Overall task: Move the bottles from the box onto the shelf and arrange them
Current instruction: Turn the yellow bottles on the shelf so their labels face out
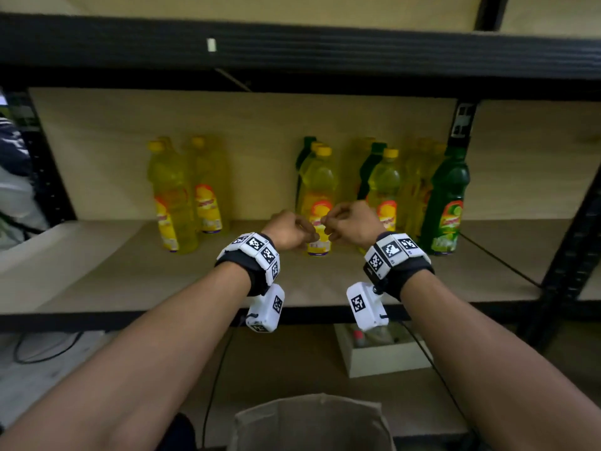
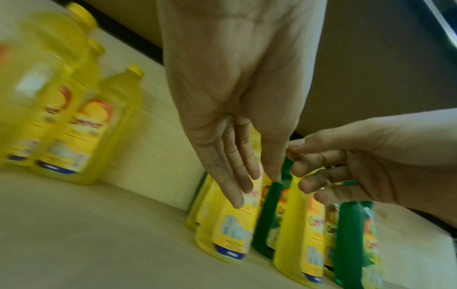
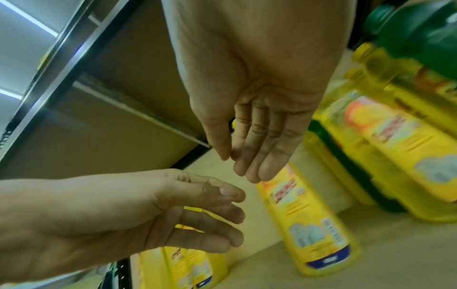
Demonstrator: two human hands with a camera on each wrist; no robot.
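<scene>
The black-framed shelf with pale wooden boards (image 1: 97,271) carries upright yellow and green plastic bottles (image 1: 317,196) at twelve o'clock. Only the head view shows the brown cardboard box (image 1: 309,421) at six. Wrist views show left hand (image 2: 230,109) and right hand (image 3: 257,93) grips released, fingers relaxed, holding nothing.

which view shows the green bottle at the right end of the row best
The head view: the green bottle stands upright and whole, cap to base, at the row's right end on the shelf. The left wrist view shows only its lower body, blurred. The right wrist view catches just its top, close and blurred.
</scene>
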